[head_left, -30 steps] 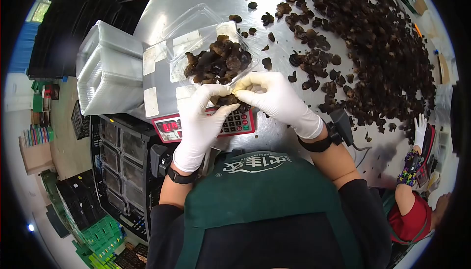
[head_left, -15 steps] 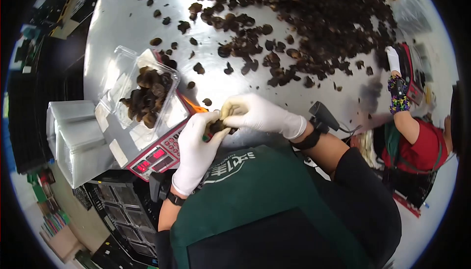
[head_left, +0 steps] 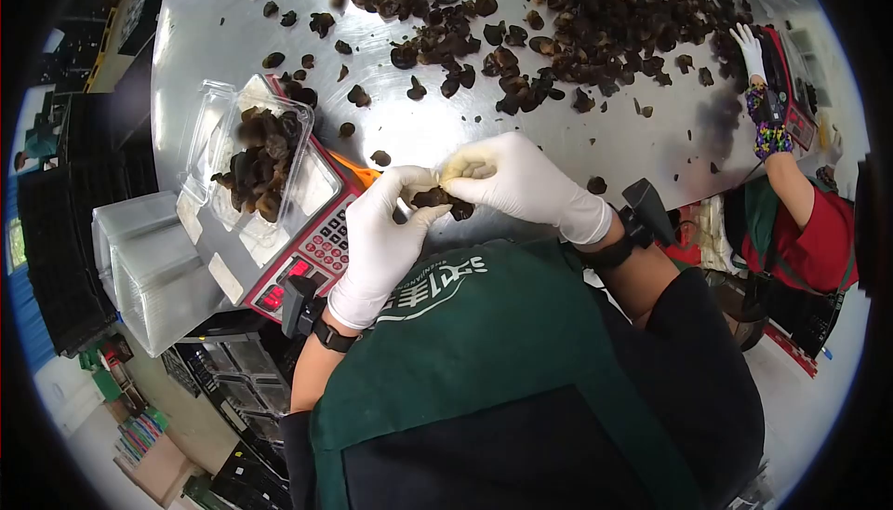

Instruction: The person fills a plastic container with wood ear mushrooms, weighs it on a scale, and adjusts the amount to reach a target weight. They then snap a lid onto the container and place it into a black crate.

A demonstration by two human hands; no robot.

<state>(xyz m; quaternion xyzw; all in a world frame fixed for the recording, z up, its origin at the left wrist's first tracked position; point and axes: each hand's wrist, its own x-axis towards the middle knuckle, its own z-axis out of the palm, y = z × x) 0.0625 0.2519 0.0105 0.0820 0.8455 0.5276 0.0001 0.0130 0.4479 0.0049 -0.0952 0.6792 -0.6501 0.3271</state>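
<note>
My left hand [head_left: 386,235], in a white glove, is closed on a dark brown wrinkled piece [head_left: 433,199] in front of my apron. My right hand [head_left: 507,180], gloved too, pinches at the upper edge of the same piece. Left of my hands, an open clear plastic box [head_left: 300,152] stands on a red and grey scale [head_left: 319,254] with lit red digits. Several dark brown pieces [head_left: 260,166] are heaped in the box. An orange object [head_left: 356,170] lies beside the scale, partly hidden.
Many dark pieces [head_left: 595,21] cover the far part of the metal table [head_left: 200,40]. Stacked clear boxes [head_left: 158,268] stand at the left. At the right, a co-worker's gloved hand [head_left: 748,52] is beside another red scale [head_left: 798,124].
The view has shifted. My hands still hold the dark piece together, and more of it shows between them. The co-worker's hand has spread its fingers.
</note>
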